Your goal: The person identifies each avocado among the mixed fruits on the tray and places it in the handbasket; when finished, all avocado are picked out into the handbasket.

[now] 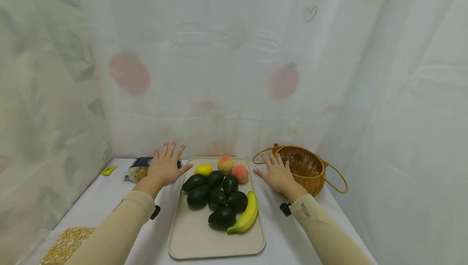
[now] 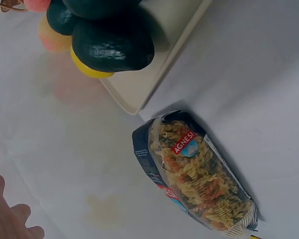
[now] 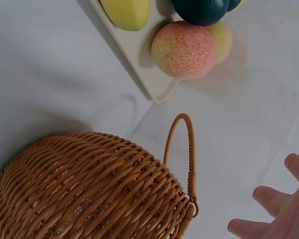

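Note:
My left hand (image 1: 165, 170) is held out with spread fingers, near the pasta bag (image 1: 140, 169) and apart from it in the left wrist view. Likewise spread, my right hand (image 1: 278, 174) hovers beside the wicker basket (image 1: 305, 167) and holds nothing. Between the hands lies a beige tray (image 1: 204, 242). On it are several dark green avocados (image 1: 217, 198), a banana (image 1: 246, 216), a lemon (image 1: 203, 170) and two peaches, one orange-yellow (image 1: 226, 164), the other pinker (image 1: 240, 173). The right wrist view shows the basket's woven side (image 3: 89, 189) and one upright handle (image 3: 191, 154).
A small yellow packet (image 1: 109, 170) lies at the table's far left. Near the front left is a patch of golden grains or kernels (image 1: 67, 244), partly behind the left sleeve. Pale printed curtains (image 1: 219, 74) enclose the white table at the back and sides.

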